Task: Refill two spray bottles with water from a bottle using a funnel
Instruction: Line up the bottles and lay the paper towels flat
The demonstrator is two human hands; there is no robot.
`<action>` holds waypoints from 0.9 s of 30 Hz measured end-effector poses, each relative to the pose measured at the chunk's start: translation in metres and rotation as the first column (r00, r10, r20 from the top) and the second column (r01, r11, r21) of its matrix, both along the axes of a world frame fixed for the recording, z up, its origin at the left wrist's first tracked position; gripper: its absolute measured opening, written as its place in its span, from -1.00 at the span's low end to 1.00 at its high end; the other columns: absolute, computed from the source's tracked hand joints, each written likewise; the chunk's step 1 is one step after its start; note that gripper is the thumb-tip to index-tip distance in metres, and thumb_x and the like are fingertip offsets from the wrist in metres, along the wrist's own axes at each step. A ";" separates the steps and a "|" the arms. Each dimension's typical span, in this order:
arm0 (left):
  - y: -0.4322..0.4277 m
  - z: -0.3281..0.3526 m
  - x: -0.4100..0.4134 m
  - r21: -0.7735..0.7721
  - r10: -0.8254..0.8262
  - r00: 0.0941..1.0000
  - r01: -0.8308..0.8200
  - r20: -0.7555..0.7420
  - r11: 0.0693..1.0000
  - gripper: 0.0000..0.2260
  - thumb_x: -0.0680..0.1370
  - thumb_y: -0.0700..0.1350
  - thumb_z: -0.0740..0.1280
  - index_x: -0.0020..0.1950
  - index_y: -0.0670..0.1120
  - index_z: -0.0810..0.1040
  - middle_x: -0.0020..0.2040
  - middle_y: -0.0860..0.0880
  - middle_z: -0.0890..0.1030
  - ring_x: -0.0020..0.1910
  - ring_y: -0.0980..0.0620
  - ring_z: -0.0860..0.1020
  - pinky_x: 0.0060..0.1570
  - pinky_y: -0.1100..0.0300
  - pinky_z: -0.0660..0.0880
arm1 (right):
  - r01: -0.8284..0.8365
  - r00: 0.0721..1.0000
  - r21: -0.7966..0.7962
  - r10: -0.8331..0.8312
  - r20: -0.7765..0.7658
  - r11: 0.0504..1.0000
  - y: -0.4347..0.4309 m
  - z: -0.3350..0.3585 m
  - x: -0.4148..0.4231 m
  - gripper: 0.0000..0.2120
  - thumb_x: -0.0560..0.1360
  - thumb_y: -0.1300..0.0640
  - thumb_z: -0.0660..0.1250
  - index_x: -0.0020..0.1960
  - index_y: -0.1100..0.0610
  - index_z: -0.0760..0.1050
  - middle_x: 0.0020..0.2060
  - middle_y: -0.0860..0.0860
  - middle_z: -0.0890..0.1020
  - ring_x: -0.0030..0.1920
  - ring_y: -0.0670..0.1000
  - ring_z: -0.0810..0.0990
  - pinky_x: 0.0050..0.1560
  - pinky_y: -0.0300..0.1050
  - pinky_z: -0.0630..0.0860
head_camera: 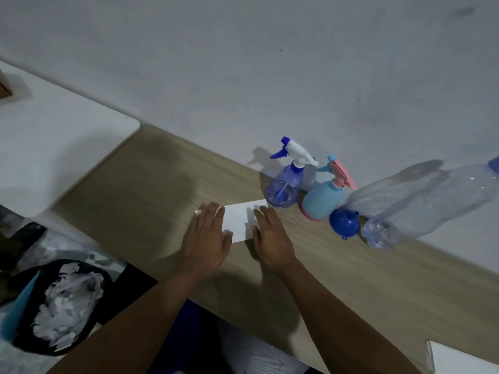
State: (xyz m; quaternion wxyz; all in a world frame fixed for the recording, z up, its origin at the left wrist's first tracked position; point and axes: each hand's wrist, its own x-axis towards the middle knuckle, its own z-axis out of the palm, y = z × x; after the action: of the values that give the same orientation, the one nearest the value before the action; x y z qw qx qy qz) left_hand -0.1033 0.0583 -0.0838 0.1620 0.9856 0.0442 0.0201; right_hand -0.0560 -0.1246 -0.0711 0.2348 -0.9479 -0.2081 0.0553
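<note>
Against the wall stand a clear blue spray bottle with a white and blue trigger head and, to its right, a light blue spray bottle with a pink trigger and base. A blue funnel lies on the table in front of them. A large clear water bottle with a blue cap stands at the right. My left hand and my right hand lie flat, fingers apart, on a white sheet of paper, left of the bottles. Neither hand holds anything.
The wooden table runs along a grey wall. A white surface adjoins it at the left. A black bin full of torn paper stands on the floor at lower left. Another white sheet lies at the lower right.
</note>
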 end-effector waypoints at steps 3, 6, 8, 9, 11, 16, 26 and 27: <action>-0.003 -0.015 0.010 0.035 -0.007 0.997 0.010 -0.082 0.999 -0.42 0.62 0.05 0.16 0.56 -0.20 0.15 0.58 -0.19 0.18 0.58 -0.18 0.09 0.54 -0.11 0.08 | -0.143 0.989 -0.096 0.146 0.028 0.985 0.016 -0.011 0.019 -0.49 0.69 0.00 0.05 0.58 0.19 0.12 0.58 0.14 0.17 0.59 0.17 0.07 0.58 0.14 0.08; -0.005 -0.027 0.014 0.041 -0.008 0.993 0.013 -0.122 0.999 -0.40 0.63 0.10 -0.06 0.58 -0.22 0.08 0.60 -0.19 0.10 0.60 -0.16 0.01 0.54 -0.08 -0.04 | -0.245 0.969 -0.203 0.243 -0.032 0.948 0.026 -0.028 0.030 -0.44 0.70 -0.02 -0.03 0.61 0.20 -0.01 0.62 0.12 0.03 0.62 0.12 -0.07 0.58 0.19 -0.02; -0.005 -0.031 0.014 0.048 -0.014 0.991 0.020 -0.131 0.999 -0.34 0.58 0.14 -0.20 0.59 -0.22 0.05 0.61 -0.20 0.06 0.60 -0.16 -0.01 0.54 -0.07 -0.08 | -0.250 0.968 -0.241 0.243 -0.058 0.938 0.025 -0.037 0.032 -0.41 0.68 -0.06 -0.08 0.62 0.20 -0.05 0.62 0.11 -0.01 0.62 0.11 -0.11 0.58 0.19 -0.06; -0.005 -0.034 0.014 0.052 -0.018 0.991 0.026 -0.135 0.998 -0.32 0.57 0.14 -0.23 0.59 -0.22 0.03 0.61 -0.20 0.04 0.60 -0.16 -0.02 0.54 -0.07 -0.09 | -0.249 0.968 -0.243 0.240 -0.067 0.937 0.024 -0.040 0.032 -0.40 0.67 -0.08 -0.10 0.62 0.20 -0.07 0.62 0.10 -0.03 0.62 0.10 -0.12 0.59 0.17 -0.10; -0.005 -0.036 0.013 0.067 -0.025 0.991 0.034 -0.129 0.997 -0.32 0.57 0.15 -0.25 0.59 -0.22 0.00 0.61 -0.19 0.01 0.60 -0.15 -0.04 0.54 -0.07 -0.10 | -0.260 0.966 -0.249 0.251 -0.066 0.933 0.021 -0.043 0.032 -0.37 0.66 -0.13 -0.15 0.62 0.18 -0.10 0.62 0.09 -0.06 0.62 0.08 -0.16 0.59 0.13 -0.15; -0.008 -0.040 0.011 0.072 -0.043 0.990 0.053 -0.133 0.996 -0.33 0.59 0.15 -0.23 0.60 -0.22 -0.03 0.62 -0.20 -0.01 0.60 -0.15 -0.07 0.53 -0.05 -0.14 | -0.274 0.962 -0.247 0.262 -0.082 0.929 0.013 -0.043 0.029 -0.38 0.67 -0.13 -0.13 0.62 0.16 -0.14 0.62 0.08 -0.09 0.62 0.07 -0.17 0.59 0.13 -0.15; -0.090 -0.035 -0.001 0.085 -0.159 0.978 0.172 -0.137 0.982 -0.37 0.61 0.10 -0.12 0.57 -0.27 0.11 0.59 -0.25 0.12 0.58 -0.22 0.06 0.51 -0.12 0.00 | -0.186 0.981 -0.231 0.170 -0.088 0.955 -0.076 -0.038 -0.001 -0.24 0.56 -0.27 -0.38 0.62 0.15 -0.16 0.62 0.07 -0.11 0.61 0.06 -0.21 0.59 0.11 -0.18; -0.101 -0.035 -0.001 0.088 -0.172 0.975 0.185 -0.142 0.979 -0.37 0.61 0.10 -0.11 0.57 -0.27 0.12 0.58 -0.25 0.14 0.58 -0.23 0.08 0.51 -0.13 0.02 | -0.171 0.984 -0.237 0.155 -0.085 0.956 -0.089 -0.039 -0.003 -0.27 0.59 -0.25 -0.34 0.62 0.14 -0.16 0.62 0.06 -0.12 0.61 0.05 -0.22 0.59 0.10 -0.19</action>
State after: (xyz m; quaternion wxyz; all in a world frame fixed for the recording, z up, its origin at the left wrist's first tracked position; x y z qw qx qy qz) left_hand -0.1039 -0.0430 -0.1193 0.1101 0.9916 -0.0350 -0.0582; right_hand -0.0592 -0.2133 -0.1102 0.1180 -0.9468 -0.2692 0.1308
